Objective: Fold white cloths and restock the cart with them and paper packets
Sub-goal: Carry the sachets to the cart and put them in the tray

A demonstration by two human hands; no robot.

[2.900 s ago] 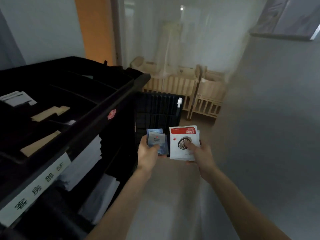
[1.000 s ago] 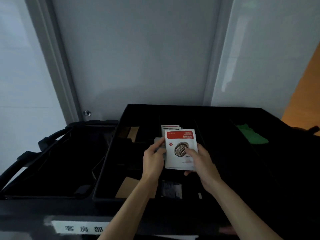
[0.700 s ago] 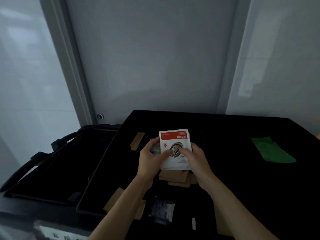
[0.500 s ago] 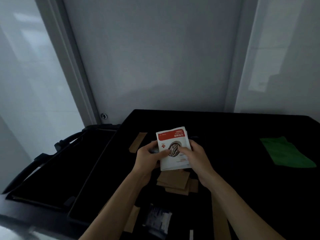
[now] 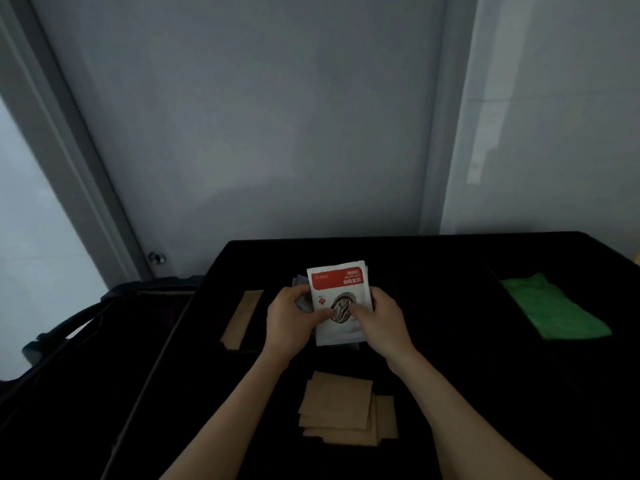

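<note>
Cart (image 5: 450,258) comes first as the largest thing we see: its black top tray spreads wide below us against a pale grey wall (image 5: 259,116). At the tray's right side lies a folded green cloth (image 5: 550,310). Nearer to us, a loose stack of brown paper packets (image 5: 341,407) rests in a compartment, and one more brown packet (image 5: 242,318) lies in a slot to the left. We hold a red-and-white packet (image 5: 337,299) above the middle of the tray. Our left hand (image 5: 289,322) has its fingers curled round the left edge, where greyish packets (image 5: 300,289) show behind. Our right hand (image 5: 382,323) grips the right edge, thumb pressed on the printed front.
</note>
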